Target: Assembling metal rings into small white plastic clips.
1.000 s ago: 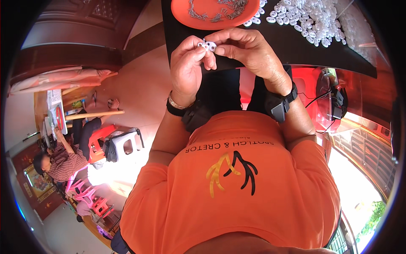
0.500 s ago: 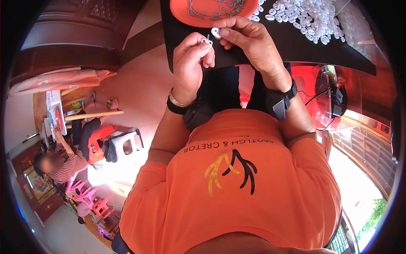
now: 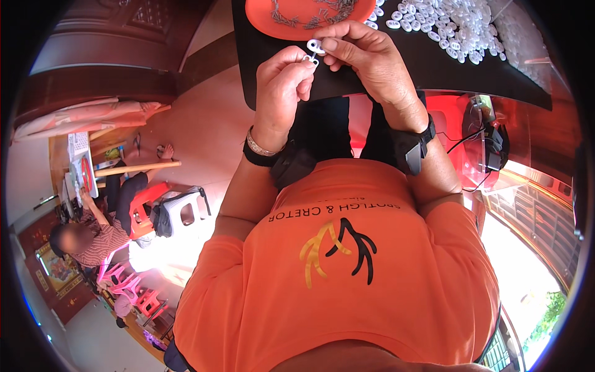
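Above the near edge of the black table (image 3: 396,74), both hands are raised close together. My left hand (image 3: 280,84) pinches a small white plastic clip (image 3: 312,61) between thumb and fingers; a thin grey screw rises from it. In my right hand (image 3: 372,62), thumb and forefinger grip a small white oval plastic piece (image 3: 315,46) with a hole in it. The oval piece sits right at the upper end of the screw; whether the screw has entered its hole I cannot tell.
An orange-red plate (image 3: 260,22) with several loose grey screws (image 3: 328,15) lies just beyond my hands. Many white oval pieces (image 3: 446,28) are heaped at the right, beside a clear plastic bag (image 3: 524,53). Off to the left, another person (image 3: 99,242) sits at a table.
The two hands have drawn slightly nearer each other. The oval piece has shifted a little left and up, now meeting the screw's top end.
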A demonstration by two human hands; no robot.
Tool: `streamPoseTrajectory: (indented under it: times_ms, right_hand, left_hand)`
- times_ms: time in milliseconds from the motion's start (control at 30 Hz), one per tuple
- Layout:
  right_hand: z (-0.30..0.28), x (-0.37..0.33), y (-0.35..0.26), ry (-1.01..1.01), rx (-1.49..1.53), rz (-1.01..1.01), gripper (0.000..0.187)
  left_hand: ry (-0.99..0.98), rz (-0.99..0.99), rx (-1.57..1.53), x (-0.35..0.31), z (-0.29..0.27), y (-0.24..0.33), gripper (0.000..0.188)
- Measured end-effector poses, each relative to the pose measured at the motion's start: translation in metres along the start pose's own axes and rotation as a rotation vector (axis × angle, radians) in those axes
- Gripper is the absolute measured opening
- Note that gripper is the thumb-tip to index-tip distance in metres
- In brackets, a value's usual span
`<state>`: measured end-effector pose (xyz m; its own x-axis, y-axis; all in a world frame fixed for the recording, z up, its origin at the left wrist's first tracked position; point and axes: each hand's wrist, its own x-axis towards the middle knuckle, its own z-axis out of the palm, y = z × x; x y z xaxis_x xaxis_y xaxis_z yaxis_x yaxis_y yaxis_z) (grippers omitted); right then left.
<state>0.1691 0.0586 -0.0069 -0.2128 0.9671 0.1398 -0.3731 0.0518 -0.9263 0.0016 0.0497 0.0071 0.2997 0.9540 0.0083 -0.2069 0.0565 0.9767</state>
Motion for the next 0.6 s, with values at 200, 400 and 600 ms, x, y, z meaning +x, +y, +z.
streamPoseTrajectory:
  times_ms: [200, 400, 600]
  right_hand:
    - [0.0052, -0.0012, 0.0013, 0.037, -0.037, -0.044, 0.016]
    - [0.0054, -0.0032, 0.0026, 0.049, -0.086, -0.093, 0.016]
    - [0.0050, -0.0039, 0.0023, 0.052, -0.124, -0.102, 0.015]
  left_hand:
    - [0.020, -0.004, -0.005, -0.0013, 0.0011, 0.0007, 0.017]
    - [0.008, -0.021, 0.079, -0.0011, 0.0030, 0.0035, 0.020]
    - [0.003, -0.006, 0.108, -0.0008, 0.0031, 0.0025, 0.021]
